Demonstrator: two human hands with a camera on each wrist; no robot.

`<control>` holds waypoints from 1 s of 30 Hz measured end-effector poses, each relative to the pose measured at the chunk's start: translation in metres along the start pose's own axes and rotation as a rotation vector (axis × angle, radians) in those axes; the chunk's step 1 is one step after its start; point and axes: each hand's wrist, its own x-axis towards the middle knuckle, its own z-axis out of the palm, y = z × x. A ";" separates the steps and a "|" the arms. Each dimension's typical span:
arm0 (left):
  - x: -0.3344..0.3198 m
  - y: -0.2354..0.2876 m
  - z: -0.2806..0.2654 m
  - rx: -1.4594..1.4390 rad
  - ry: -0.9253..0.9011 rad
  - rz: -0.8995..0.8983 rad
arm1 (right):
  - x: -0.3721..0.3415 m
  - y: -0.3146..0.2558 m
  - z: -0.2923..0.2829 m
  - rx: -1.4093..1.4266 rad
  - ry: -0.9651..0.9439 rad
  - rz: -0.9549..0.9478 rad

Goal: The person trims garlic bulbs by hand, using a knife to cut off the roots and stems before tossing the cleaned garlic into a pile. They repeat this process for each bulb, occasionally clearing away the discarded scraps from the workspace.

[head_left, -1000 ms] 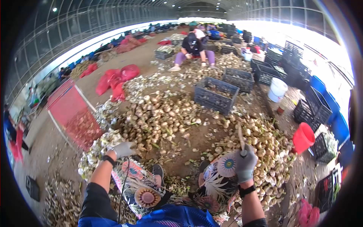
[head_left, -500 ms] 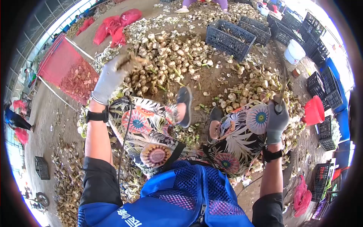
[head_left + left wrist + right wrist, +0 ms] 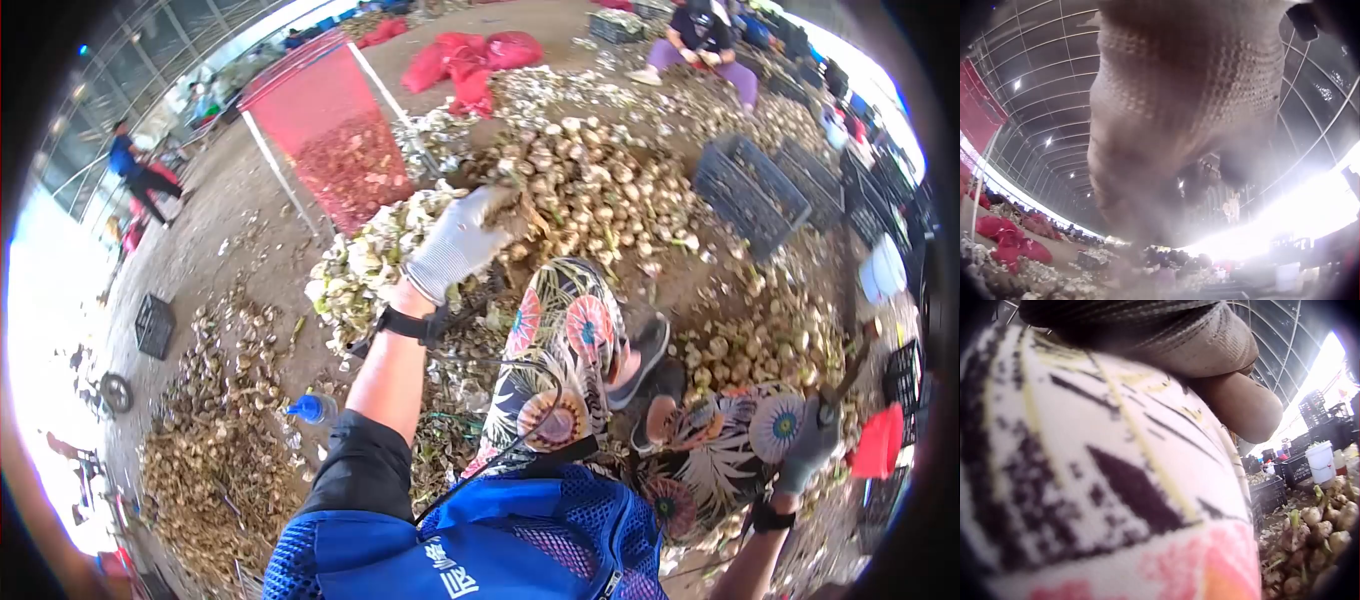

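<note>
My left hand, in a pale knit glove with dirt-browned fingers, reaches over the near left edge of the garlic pile. Its fingers curl round a brownish piece of garlic, mostly hidden by them. In the left wrist view the glove is blurred and close, fingers downward. My right hand, gloved in grey, grips a long narrow knife that points up and away. That hand rests by my patterned right knee. In the right wrist view, trouser cloth blocks most of its work.
A red mesh screen on a white frame stands left of the pile. Black crates, a white bucket and a red bucket lie to the right. A blue-capped bottle stands left of my arm. Another person sits beyond the pile.
The view has turned down and then left. My left hand has risen from the pile's near edge with garlic in its fingers. My right hand still holds the knife near the knee.
</note>
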 end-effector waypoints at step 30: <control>0.031 -0.150 0.150 0.165 -0.619 -0.224 | 0.132 -0.112 -0.012 0.097 -0.124 0.087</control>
